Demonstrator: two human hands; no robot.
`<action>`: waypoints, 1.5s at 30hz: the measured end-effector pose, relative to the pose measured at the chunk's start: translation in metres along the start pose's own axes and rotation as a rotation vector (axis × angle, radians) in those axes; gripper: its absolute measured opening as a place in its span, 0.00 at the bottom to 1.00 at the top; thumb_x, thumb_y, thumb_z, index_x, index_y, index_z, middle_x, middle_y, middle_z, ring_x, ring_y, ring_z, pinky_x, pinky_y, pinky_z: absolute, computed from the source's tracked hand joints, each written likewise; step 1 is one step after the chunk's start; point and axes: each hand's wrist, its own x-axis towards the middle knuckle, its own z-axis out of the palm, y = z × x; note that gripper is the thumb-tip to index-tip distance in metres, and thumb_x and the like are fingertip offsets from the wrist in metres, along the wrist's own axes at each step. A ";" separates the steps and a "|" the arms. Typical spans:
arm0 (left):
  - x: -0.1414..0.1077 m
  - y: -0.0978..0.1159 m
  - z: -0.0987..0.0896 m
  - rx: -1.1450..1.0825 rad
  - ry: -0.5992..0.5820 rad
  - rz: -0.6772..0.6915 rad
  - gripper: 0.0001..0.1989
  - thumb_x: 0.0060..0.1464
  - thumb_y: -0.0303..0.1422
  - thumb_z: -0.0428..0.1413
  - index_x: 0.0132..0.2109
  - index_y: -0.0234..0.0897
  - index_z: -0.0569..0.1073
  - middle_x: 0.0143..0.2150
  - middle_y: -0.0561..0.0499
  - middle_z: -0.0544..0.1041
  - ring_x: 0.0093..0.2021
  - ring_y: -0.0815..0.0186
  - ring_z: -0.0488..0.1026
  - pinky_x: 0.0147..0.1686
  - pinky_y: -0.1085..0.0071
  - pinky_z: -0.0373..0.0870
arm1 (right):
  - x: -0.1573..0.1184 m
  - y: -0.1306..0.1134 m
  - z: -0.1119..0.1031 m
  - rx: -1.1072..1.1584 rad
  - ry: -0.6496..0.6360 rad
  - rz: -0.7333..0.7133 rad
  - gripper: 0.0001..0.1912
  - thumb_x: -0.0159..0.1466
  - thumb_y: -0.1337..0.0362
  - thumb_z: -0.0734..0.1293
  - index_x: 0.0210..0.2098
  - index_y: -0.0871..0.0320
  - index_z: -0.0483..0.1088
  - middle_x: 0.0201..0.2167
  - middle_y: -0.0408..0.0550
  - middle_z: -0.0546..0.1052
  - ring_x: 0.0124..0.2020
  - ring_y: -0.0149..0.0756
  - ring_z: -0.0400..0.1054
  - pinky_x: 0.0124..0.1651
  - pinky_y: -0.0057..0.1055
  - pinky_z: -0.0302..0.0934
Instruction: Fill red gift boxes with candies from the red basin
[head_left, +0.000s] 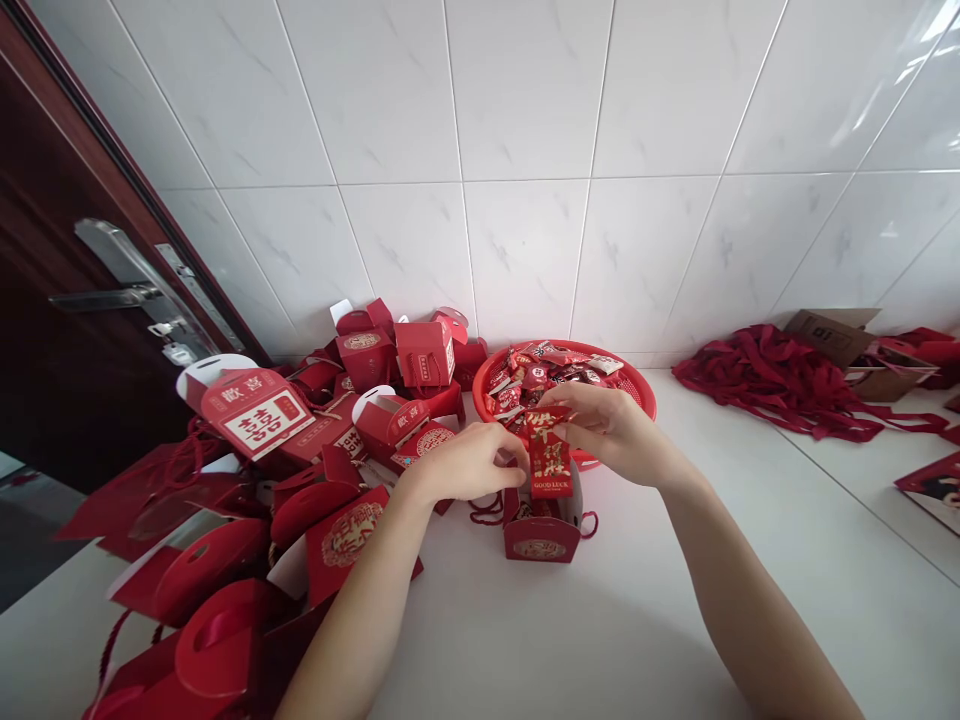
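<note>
My right hand (611, 430) grips the upper part of a flat red packet (551, 465) with gold characters and "GOOD LUCK" printed on it. The packet stands upright over the mouth of an unfolded-top red gift box (541, 540), its lower end in front of the box's inside. At the box's left edge is my left hand (476, 462), fingers curled in around the raised side; its fingertips are partly hidden. Just behind both hands sits a round red plastic basket (643, 392) filled with wrapped candies (536, 375).
Several red gift boxes (262, 415) crowd the left side of the white table (615, 620). A heap of dark red ribbon (772, 385) and an open brown carton (885, 380) lie at right. Tiled wall (525, 240) rises behind; a door (82, 330) stands left.
</note>
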 end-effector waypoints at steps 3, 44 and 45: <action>-0.001 -0.003 -0.005 0.032 -0.042 -0.023 0.09 0.47 0.27 0.54 0.34 0.39 0.77 0.27 0.55 0.78 0.28 0.66 0.73 0.26 0.74 0.61 | 0.000 -0.001 0.003 -0.062 -0.061 0.042 0.10 0.61 0.68 0.65 0.42 0.55 0.71 0.37 0.44 0.77 0.28 0.32 0.70 0.32 0.31 0.64; 0.001 -0.009 -0.007 0.125 -0.114 0.033 0.19 0.50 0.27 0.53 0.49 0.39 0.79 0.43 0.50 0.82 0.41 0.61 0.77 0.37 0.73 0.67 | -0.002 -0.005 0.056 -0.918 -0.734 -0.002 0.14 0.66 0.73 0.60 0.28 0.61 0.73 0.31 0.50 0.80 0.33 0.38 0.70 0.38 0.34 0.53; 0.001 -0.010 -0.007 0.124 -0.111 0.038 0.19 0.50 0.27 0.53 0.49 0.39 0.79 0.43 0.50 0.82 0.41 0.60 0.76 0.37 0.73 0.67 | -0.001 -0.005 0.054 -0.905 -0.747 -0.009 0.14 0.67 0.73 0.60 0.28 0.61 0.73 0.30 0.50 0.79 0.34 0.37 0.70 0.38 0.33 0.53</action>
